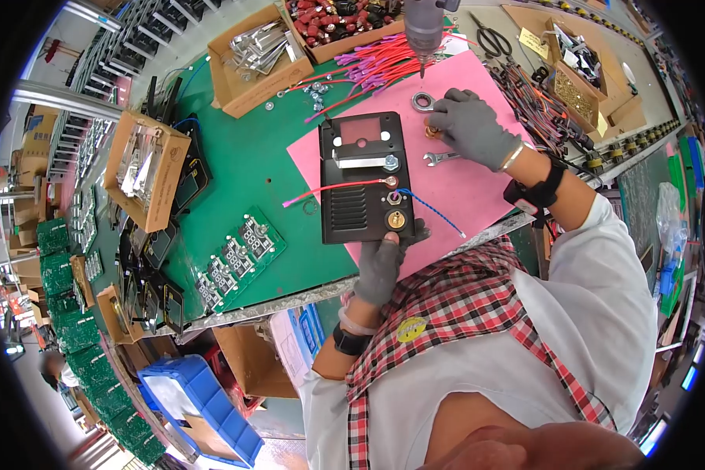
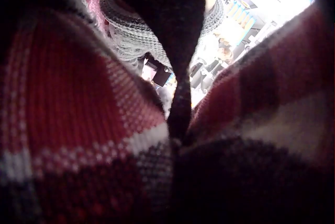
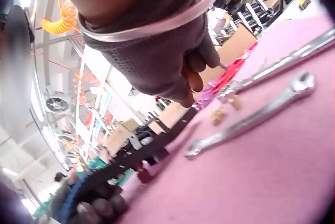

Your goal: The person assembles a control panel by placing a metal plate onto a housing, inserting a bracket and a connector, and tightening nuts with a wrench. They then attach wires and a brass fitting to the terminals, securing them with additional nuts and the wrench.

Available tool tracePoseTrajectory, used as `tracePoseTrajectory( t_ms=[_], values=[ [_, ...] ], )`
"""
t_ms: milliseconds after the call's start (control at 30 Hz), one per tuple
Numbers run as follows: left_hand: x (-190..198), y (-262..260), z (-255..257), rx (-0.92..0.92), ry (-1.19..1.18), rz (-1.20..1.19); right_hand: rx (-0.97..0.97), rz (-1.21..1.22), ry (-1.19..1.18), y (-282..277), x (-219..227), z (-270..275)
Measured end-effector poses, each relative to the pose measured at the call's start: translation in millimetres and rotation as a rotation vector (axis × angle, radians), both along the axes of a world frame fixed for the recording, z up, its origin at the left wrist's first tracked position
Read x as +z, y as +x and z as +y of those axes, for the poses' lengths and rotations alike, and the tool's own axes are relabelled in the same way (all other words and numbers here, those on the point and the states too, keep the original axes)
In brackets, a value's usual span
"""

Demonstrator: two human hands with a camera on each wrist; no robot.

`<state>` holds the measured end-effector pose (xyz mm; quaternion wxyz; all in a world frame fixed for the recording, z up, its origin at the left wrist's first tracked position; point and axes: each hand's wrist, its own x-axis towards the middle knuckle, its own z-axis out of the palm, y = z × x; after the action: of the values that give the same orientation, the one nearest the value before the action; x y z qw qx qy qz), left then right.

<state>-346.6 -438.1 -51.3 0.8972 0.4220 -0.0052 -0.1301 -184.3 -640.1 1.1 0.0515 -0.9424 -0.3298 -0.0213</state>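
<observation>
My left hand (image 1: 380,270) grips the lower edge of a black metal panel (image 1: 348,172), thumb on top. On the panel are a silver bar (image 1: 360,163), a red wire (image 1: 333,188), a blue twisted wire (image 1: 431,210) and a brass fitting (image 1: 397,219). Over the pink mat (image 1: 486,188), my right hand (image 1: 474,129) hangs with bent fingers. Small brass pieces (image 3: 217,117) lie below it, beside an open-ended wrench (image 3: 256,119) and a second wrench (image 3: 293,56). Nothing shows between the right fingers. Plaid cloth (image 2: 78,104) fills most of the left wrist view.
A power screwdriver (image 1: 424,31) hangs above the mat's far edge. Red wires (image 1: 376,66) with purple ends, scissors (image 1: 491,35) and boxes of metal parts (image 1: 258,59) lie behind. Circuit boards (image 1: 239,258) rest on the green table surface (image 1: 247,157) at left.
</observation>
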Motion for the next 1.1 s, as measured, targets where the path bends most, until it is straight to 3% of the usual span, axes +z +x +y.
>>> tracePoseTrajectory(
  t_ms=[67,133,200,300,400,500,600,700,800,900,1000,1100],
  values=[
    [-0.4,-0.5,0.8,0.000,0.068,0.021,0.036,0.107,0.188,-14.5,26.1,12.2],
    [-1.2,-1.8,1.3,-0.001,0.134,0.025,0.272,0.273,0.390,-34.6,51.7,32.6],
    [-6.1,-3.3,3.3,-0.023,0.187,0.024,0.427,0.229,0.370,-51.9,51.5,47.3],
    [-11.7,-5.2,7.6,-0.072,0.257,0.049,0.461,0.237,0.173,-58.5,39.8,56.7],
    [-16.4,-6.6,4.8,-0.024,0.254,0.026,0.420,0.170,0.122,-62.1,32.8,60.7],
    [-9.2,-3.8,1.0,0.018,0.219,-0.012,0.357,0.398,-0.030,-55.9,47.2,58.2],
    [-12.7,-5.3,5.3,-0.016,0.272,0.017,0.256,0.172,0.336,-59.6,35.8,47.8],
    [-13.1,-4.2,6.2,-0.050,0.278,0.016,0.414,0.256,0.363,-61.2,21.0,38.2],
    [-9.1,-4.7,2.5,-0.006,0.225,0.006,0.265,0.110,0.509,-62.8,25.6,44.0],
    [-14.2,-5.3,3.2,-0.019,0.241,0.021,0.452,0.181,0.528,-66.5,14.1,40.3],
    [-11.4,-5.1,3.5,-0.024,0.236,0.032,0.278,0.101,0.595,-63.8,26.0,39.4],
    [4.3,-3.9,1.7,-0.021,0.220,0.052,0.389,0.118,0.622,-67.8,13.3,38.2]
  ],
)
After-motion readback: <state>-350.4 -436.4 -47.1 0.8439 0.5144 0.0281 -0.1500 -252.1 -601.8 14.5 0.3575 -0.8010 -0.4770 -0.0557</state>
